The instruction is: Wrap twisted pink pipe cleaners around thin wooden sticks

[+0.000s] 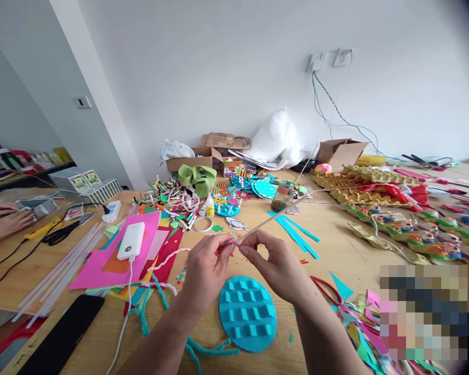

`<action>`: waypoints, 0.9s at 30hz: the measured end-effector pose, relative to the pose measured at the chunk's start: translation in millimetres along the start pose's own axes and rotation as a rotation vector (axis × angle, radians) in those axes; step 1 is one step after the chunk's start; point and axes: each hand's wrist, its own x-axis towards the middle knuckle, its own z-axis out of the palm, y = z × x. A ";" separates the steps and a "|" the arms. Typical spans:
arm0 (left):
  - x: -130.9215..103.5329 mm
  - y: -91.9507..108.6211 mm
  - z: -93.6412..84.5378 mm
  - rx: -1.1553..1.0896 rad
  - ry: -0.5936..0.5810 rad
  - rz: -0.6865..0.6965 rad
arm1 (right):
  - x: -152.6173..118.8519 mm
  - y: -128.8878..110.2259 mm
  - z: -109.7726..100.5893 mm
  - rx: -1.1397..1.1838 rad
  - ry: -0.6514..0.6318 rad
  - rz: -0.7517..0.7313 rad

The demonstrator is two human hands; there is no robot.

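Your left hand (207, 265) pinches a small pink piece (235, 242) at the frame's centre, and beside it your right hand (271, 258) pinches the lower end of a thin pale stick (275, 217) slanting toward the upper right. Below your hands, at lower centre, lies a blue oval (247, 313) with rows of raised tabs. Blue strips (295, 234) lie right of centre; at left, a white power bank (131, 240) rests on coloured paper (153, 233).

The table (266, 281) is smooth pale wood. At six o'clock, the blue oval (254, 341) looks like matt paper. At nine, the power bank (131, 239) is smooth white plastic; at twelve, the box (187, 163) is brown cardboard.
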 end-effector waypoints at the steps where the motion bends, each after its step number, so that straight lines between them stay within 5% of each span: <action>1: -0.2 0.1 0.4 -0.009 -0.011 -0.016 | -0.4 -0.2 0.2 -0.004 0.006 -0.007; 4: -0.5 1.8 0.1 -0.115 -0.064 -0.098 | -1.5 -2.1 0.2 -0.024 0.023 -0.041; 12: 3.3 4.6 -8.3 -0.988 -0.358 -0.498 | -9.5 -13.9 -4.2 -0.028 0.043 -0.135; 19: 3.8 -0.7 -10.8 -1.468 -0.668 -0.699 | -16.0 -18.8 -9.3 0.051 -0.035 -0.179; 23: 4.9 -4.8 -10.5 -1.454 -0.713 -0.670 | -14.3 -16.9 -11.1 0.083 -0.057 -0.169; 27: 4.8 -0.4 -9.8 -1.086 -0.492 -0.532 | -9.4 -11.6 -8.7 0.050 0.010 -0.103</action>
